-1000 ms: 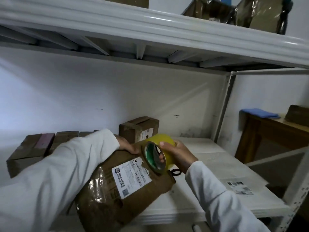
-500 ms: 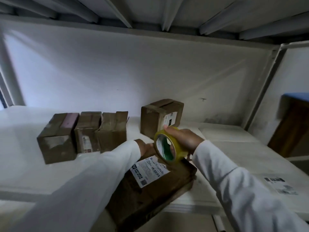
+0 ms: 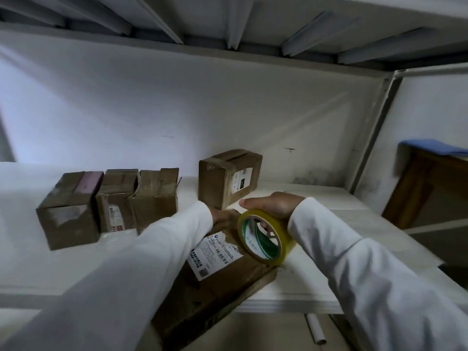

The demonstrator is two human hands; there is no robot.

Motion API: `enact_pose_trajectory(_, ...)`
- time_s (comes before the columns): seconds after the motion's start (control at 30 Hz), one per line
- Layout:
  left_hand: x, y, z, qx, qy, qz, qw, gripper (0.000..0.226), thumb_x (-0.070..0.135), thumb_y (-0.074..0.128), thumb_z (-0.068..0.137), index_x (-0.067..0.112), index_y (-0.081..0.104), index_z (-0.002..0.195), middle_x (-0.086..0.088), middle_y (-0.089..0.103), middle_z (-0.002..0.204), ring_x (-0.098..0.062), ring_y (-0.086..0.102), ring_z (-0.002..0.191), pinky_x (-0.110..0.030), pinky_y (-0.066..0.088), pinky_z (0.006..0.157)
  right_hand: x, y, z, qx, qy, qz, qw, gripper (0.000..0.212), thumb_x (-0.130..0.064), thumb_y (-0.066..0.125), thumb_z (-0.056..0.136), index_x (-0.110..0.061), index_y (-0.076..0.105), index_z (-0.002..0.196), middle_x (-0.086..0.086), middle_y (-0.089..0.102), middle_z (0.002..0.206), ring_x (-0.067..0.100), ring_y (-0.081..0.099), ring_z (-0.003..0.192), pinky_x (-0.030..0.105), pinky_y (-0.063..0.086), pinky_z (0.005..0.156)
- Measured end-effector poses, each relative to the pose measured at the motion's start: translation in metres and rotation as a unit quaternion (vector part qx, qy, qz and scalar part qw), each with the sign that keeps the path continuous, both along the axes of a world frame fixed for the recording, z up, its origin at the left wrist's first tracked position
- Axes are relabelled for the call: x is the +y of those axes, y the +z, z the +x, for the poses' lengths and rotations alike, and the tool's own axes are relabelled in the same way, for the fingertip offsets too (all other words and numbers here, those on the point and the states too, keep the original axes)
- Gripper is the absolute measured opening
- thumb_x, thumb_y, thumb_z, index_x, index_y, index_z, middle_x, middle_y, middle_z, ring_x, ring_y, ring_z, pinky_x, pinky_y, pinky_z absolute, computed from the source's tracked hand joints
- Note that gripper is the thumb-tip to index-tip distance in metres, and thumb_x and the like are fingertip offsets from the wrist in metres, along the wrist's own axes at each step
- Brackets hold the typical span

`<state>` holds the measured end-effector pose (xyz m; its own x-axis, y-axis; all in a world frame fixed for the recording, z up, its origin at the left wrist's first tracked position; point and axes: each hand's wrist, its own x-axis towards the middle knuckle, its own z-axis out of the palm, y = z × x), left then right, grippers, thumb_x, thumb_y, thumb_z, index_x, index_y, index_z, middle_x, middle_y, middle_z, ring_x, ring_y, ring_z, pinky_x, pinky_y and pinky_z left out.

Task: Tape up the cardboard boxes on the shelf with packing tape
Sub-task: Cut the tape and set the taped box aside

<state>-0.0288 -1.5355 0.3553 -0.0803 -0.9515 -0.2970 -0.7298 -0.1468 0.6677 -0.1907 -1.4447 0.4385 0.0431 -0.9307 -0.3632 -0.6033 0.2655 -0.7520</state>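
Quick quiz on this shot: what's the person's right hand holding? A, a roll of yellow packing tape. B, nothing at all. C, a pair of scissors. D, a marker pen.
A: the right hand curls over a roll of yellow packing tape, held above the labelled cardboard box at the shelf's front edge.

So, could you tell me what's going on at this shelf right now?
A person in white sleeves is working on a large cardboard box that lies tilted at the front edge of the white shelf. The left hand rests on the box's far end, while the right hand grips a roll of yellow packing tape just above it. Four smaller boxes stand behind: three side by side on the left and one apart near the wall.
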Motion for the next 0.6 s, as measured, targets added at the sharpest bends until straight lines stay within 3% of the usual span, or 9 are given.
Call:
enact_pose_trajectory(0.07, -0.018, -0.017, -0.009, -0.085, -0.018, -0.021, 0.996, 0.097, 0.086, 0.051, 0.045, 0.018, 0.062, 0.113, -0.008, 0.065, 0.104, -0.028, 0.061, 0.089, -0.034, 0.049, 0.084, 0.002, -0.002, -0.006, -0.013, 0.018, 0.011, 1.000, 0.041, -0.055, 0.062, 0.081, -0.017, 0.061, 0.095, 0.003, 0.067, 0.081, 0.019, 0.064, 0.076, 0.028, 0.051, 0.072)
enact_pose_trajectory(0.1, -0.024, -0.024, -0.011, -0.118, -0.008, -0.020, 0.993, 0.106, 0.089, 0.043, 0.035, 0.018, 0.063, 0.111, -0.007, 0.066, 0.103, -0.029, 0.062, 0.090, -0.037, 0.050, 0.086, 0.005, -0.004, -0.010, -0.045, 0.037, 0.016, 0.998, 0.044, -0.055, 0.059, 0.082, -0.013, 0.062, 0.094, 0.003, 0.067, 0.073, 0.017, 0.064, 0.067, 0.027, 0.052, 0.069)
enact_pose_trajectory(0.2, -0.023, -0.026, -0.013, -0.188, -0.006, -0.004, 0.982, 0.105, 0.087, 0.033, 0.029, 0.023, 0.059, 0.108, -0.008, 0.063, 0.108, -0.031, 0.060, 0.099, -0.041, 0.048, 0.093, 0.014, -0.015, -0.021, -0.138, 0.061, 0.021, 0.988, 0.050, -0.052, 0.048, 0.088, -0.004, 0.061, 0.090, 0.005, 0.064, 0.059, 0.015, 0.060, 0.051, 0.024, 0.053, 0.058)
enact_pose_trajectory(0.3, -0.023, -0.030, -0.011, -0.190, -0.020, -0.041, 0.981, 0.107, 0.089, 0.036, 0.026, 0.021, 0.063, 0.104, -0.006, 0.065, 0.102, -0.030, 0.062, 0.093, -0.041, 0.050, 0.089, 0.020, -0.009, -0.022, -0.152, 0.028, 0.047, 0.987, 0.048, -0.053, 0.048, 0.090, -0.007, 0.061, 0.084, 0.005, 0.062, 0.056, 0.016, 0.058, 0.049, 0.025, 0.053, 0.058)
enact_pose_trajectory(0.37, -0.029, -0.034, -0.007, -0.173, -0.025, -0.040, 0.984, 0.106, 0.088, 0.036, 0.035, 0.022, 0.065, 0.113, -0.007, 0.065, 0.110, -0.030, 0.061, 0.097, -0.043, 0.050, 0.091, 0.026, 0.005, -0.023, -0.065, 0.007, 0.083, 0.994, 0.043, -0.053, 0.054, 0.087, -0.010, 0.062, 0.087, 0.005, 0.063, 0.059, 0.017, 0.059, 0.054, 0.027, 0.052, 0.064)
enact_pose_trajectory(0.47, -0.033, -0.031, -0.004, -0.190, -0.024, -0.018, 0.981, 0.090, 0.079, 0.040, 0.068, 0.016, 0.055, 0.131, -0.011, 0.055, 0.131, -0.034, 0.054, 0.115, -0.045, 0.042, 0.101, 0.042, -0.008, -0.037, 0.112, -0.012, 0.122, 0.986, 0.046, -0.054, 0.062, 0.082, -0.015, 0.061, 0.107, 0.010, 0.068, 0.096, 0.026, 0.063, 0.085, 0.034, 0.050, 0.085)
enact_pose_trajectory(0.53, -0.042, -0.034, -0.008, -0.216, -0.003, -0.014, 0.976, 0.098, 0.079, 0.044, 0.069, 0.012, 0.043, 0.140, -0.013, 0.046, 0.140, -0.035, 0.046, 0.125, -0.046, 0.037, 0.106, 0.055, -0.035, -0.043, 0.124, -0.010, 0.150, 0.981, 0.047, -0.049, 0.060, 0.086, -0.012, 0.060, 0.115, 0.012, 0.065, 0.110, 0.025, 0.063, 0.089, 0.033, 0.051, 0.083)
enact_pose_trajectory(0.6, -0.012, -0.011, -0.016, -0.260, 0.010, 0.006, 0.965, 0.103, 0.078, 0.046, 0.069, 0.011, 0.032, 0.146, -0.013, 0.037, 0.147, -0.035, 0.039, 0.133, -0.047, 0.031, 0.111, 0.063, -0.054, -0.045, 0.072, -0.027, 0.174, 0.982, 0.043, -0.046, 0.057, 0.089, -0.010, 0.061, 0.112, 0.015, 0.063, 0.112, 0.022, 0.061, 0.079, 0.030, 0.050, 0.077)
